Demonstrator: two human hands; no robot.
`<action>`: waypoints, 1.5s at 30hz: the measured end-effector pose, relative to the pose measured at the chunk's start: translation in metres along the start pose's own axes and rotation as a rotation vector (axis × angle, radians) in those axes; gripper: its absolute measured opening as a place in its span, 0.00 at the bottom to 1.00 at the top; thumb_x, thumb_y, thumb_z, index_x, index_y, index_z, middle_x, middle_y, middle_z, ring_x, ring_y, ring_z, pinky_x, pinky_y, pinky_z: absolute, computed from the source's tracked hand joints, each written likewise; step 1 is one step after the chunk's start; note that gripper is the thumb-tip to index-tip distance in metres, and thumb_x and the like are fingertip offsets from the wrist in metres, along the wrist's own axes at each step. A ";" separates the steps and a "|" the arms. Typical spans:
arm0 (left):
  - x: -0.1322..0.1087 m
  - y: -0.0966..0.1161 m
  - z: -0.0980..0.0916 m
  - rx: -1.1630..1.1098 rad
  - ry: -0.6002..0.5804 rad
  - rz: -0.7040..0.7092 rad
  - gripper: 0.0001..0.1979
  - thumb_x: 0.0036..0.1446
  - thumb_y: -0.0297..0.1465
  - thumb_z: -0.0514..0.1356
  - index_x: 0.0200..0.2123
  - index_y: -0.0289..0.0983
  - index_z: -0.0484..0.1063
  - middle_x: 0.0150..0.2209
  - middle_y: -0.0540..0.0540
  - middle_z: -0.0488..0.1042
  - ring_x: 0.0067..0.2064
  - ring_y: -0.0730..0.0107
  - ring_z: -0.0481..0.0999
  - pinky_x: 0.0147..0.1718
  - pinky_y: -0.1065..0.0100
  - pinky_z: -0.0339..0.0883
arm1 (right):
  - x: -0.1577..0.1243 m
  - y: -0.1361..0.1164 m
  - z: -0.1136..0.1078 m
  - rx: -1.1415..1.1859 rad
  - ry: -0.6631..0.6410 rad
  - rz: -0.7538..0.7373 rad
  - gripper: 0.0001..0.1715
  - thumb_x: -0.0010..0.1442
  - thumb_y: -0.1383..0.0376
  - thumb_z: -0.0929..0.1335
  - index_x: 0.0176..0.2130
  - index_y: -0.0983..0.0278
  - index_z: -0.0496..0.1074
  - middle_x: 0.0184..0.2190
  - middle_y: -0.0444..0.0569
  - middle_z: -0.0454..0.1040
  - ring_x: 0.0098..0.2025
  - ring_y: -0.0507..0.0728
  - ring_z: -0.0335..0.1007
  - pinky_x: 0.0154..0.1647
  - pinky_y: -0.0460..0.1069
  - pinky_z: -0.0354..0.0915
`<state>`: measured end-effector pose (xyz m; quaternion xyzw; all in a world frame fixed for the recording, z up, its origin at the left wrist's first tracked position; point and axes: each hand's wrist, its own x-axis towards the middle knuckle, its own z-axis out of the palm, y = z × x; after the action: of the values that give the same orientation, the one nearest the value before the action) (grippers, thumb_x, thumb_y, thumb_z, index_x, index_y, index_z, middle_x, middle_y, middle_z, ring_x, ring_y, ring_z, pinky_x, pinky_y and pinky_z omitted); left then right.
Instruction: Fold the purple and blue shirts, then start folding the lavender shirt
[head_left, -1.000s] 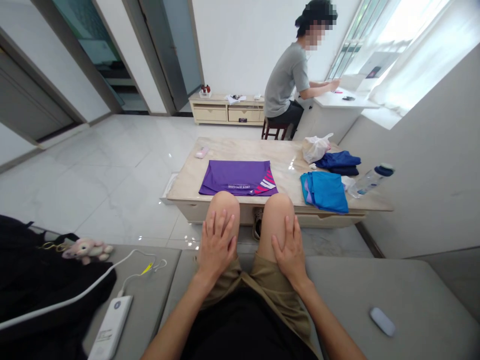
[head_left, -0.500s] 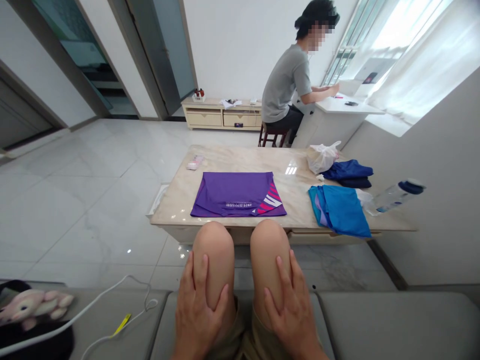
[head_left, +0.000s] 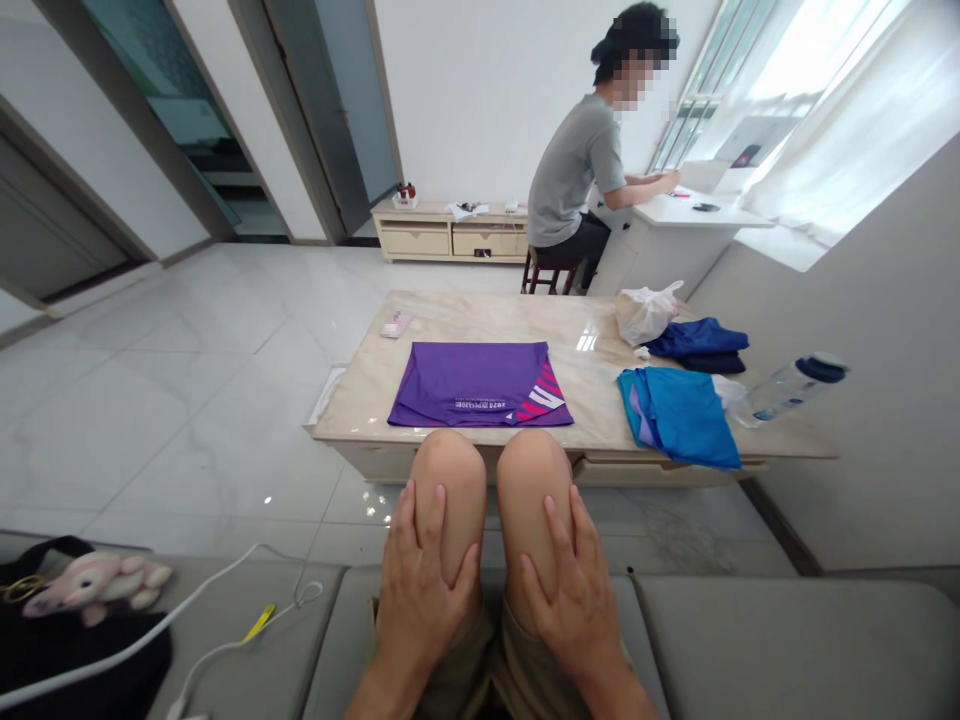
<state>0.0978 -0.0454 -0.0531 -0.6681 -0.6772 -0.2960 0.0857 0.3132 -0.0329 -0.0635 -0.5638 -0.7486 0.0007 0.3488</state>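
Head view: the left hand [head_left: 427, 590] and right hand [head_left: 571, 610] lie open, fingers spread, resting on the bare left knee [head_left: 450, 470] and right knee [head_left: 534, 472]. A folded purple shirt [head_left: 480, 385] lies at 12 o'clock on the marble-top table [head_left: 465, 315], just beyond the knees. A co-worker [head_left: 574, 170] sits at a white desk [head_left: 697, 215] at 1 o'clock.

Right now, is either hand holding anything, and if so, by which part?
Nothing is held: the left hand lies open on the left knee, and the right hand lies open on the right knee.
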 end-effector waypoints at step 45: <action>-0.001 -0.021 -0.004 -0.046 0.020 -0.122 0.44 0.73 0.40 0.63 0.84 0.44 0.47 0.79 0.27 0.57 0.76 0.34 0.67 0.66 0.38 0.73 | -0.004 0.022 -0.014 0.020 0.043 0.085 0.45 0.77 0.55 0.66 0.84 0.54 0.49 0.83 0.62 0.51 0.79 0.77 0.58 0.70 0.76 0.70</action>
<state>0.0771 -0.0470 -0.0568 -0.6244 -0.7088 -0.3228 0.0591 0.3394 -0.0332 -0.0638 -0.5915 -0.7163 0.0108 0.3700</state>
